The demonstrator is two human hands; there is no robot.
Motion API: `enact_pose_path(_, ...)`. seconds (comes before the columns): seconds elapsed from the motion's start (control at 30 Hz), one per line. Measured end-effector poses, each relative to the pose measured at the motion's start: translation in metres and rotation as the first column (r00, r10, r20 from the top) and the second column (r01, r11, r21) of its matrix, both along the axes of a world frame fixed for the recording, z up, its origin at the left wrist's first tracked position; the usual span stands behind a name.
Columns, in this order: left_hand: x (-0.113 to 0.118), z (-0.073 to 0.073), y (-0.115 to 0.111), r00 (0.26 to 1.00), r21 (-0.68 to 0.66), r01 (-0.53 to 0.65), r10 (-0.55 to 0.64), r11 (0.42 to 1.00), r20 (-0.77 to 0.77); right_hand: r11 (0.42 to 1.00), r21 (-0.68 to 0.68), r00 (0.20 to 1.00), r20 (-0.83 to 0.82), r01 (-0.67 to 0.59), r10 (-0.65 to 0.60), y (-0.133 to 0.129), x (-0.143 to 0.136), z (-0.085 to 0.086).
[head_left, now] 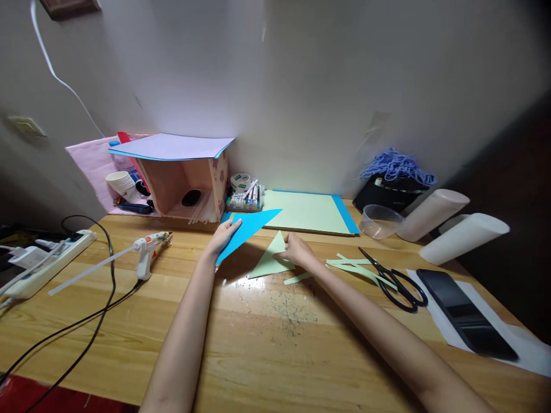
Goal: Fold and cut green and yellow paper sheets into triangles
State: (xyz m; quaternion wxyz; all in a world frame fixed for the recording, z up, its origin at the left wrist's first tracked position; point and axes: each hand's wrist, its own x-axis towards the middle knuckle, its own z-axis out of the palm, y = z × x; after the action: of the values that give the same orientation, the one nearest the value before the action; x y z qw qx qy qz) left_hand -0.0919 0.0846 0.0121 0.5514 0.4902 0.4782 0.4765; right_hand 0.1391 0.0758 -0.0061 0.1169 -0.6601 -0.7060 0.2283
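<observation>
My left hand [227, 234] is closed on a blue paper triangle [253, 223], thumb on top, holding it above the table. To its right, my right hand [296, 250] pinches the right side of a pale green paper triangle [271, 261], which is tilted with its point up. A short green paper strip [298, 278] lies just under my right hand. More green strips [355, 267] are scattered to the right, partly across black-handled scissors [398, 289].
A hot glue gun [148, 252] stands left with its cord, near a power strip [51, 264]. At the back are a cardboard box [181, 178], markers [249, 198] and green sheets [301, 212]. Paper rolls [465, 238], a plastic bowl [381, 222] and a phone [467, 312] lie right.
</observation>
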Motion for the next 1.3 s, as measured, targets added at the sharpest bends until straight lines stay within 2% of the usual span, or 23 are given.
enact_pose_path(0.07,0.002,0.002,0.0,0.997,0.021,-0.019,0.021,1.0,-0.075,0.999,-0.033,0.994,-0.104,0.035,-0.038,0.0,0.0,-0.005)
enact_pose_path(0.17,0.002,0.002,0.001,0.995,0.012,-0.048,0.049,0.999,-0.092,0.997,-0.076,0.974,-0.223,0.029,-0.045,0.003,0.0,-0.011)
enact_pose_path(0.37,0.003,0.004,0.0,0.993,-0.01,-0.093,0.092,0.996,-0.072,1.0,-0.01,0.925,-0.379,0.017,-0.02,0.0,0.003,-0.015)
enact_pose_path(0.47,-0.003,0.005,0.002,0.989,-0.031,-0.142,0.14,0.989,-0.045,1.0,-0.009,0.849,-0.528,0.017,-0.02,-0.002,0.015,-0.007)
enact_pose_path(0.53,-0.011,0.006,0.003,0.986,-0.031,-0.161,0.16,0.986,-0.036,0.999,-0.024,0.729,-0.684,0.035,-0.042,-0.002,0.029,0.004)
enact_pose_path(0.63,-0.019,0.007,0.003,0.987,-0.021,-0.134,0.131,0.991,-0.091,0.999,0.047,0.632,-0.774,-0.005,0.04,-0.003,0.054,0.026)
enact_pose_path(0.67,-0.019,0.007,0.002,0.985,-0.019,-0.114,0.11,0.993,-0.131,0.995,0.097,0.635,-0.768,-0.012,0.082,-0.005,0.062,0.035)
enact_pose_path(0.73,-0.012,0.009,0.0,0.972,-0.01,-0.067,0.063,0.998,-0.226,0.986,0.126,0.643,-0.748,-0.107,0.166,-0.01,0.075,0.054)
enact_pose_path(0.83,0.012,0.011,-0.006,0.95,0.003,0.036,-0.033,0.999,-0.311,0.953,0.177,0.685,-0.664,-0.245,0.3,-0.024,0.083,0.082)
enact_pose_path(0.93,0.041,0.017,-0.015,0.92,-0.048,0.29,-0.292,0.956,-0.262,0.898,0.25,0.781,-0.446,-0.361,0.438,-0.038,0.079,0.099)
enact_pose_path(0.97,0.05,0.019,-0.018,0.89,-0.07,0.378,-0.383,0.923,-0.247,0.872,0.257,0.796,-0.361,-0.416,0.486,-0.041,0.076,0.101)
enact_pose_path(1.03,0.064,0.024,-0.025,0.842,-0.055,0.483,-0.48,0.874,-0.245,0.804,0.235,0.781,-0.203,-0.546,0.59,-0.045,0.069,0.099)
enact_pose_path(1.13,0.076,0.029,-0.032,0.804,0.004,0.55,-0.528,0.835,-0.274,0.724,0.187,0.729,-0.057,-0.664,0.683,-0.045,0.058,0.089)
enact_pose_path(1.2,0.079,0.03,-0.034,0.791,0.016,0.568,-0.54,0.823,-0.287,0.71,0.173,0.721,0.006,-0.683,0.693,-0.044,0.053,0.081)
enact_pose_path(1.3,0.081,0.03,-0.034,0.762,-0.014,0.591,-0.565,0.806,-0.317,0.718,0.203,0.742,0.083,-0.666,0.665,-0.043,0.049,0.072)
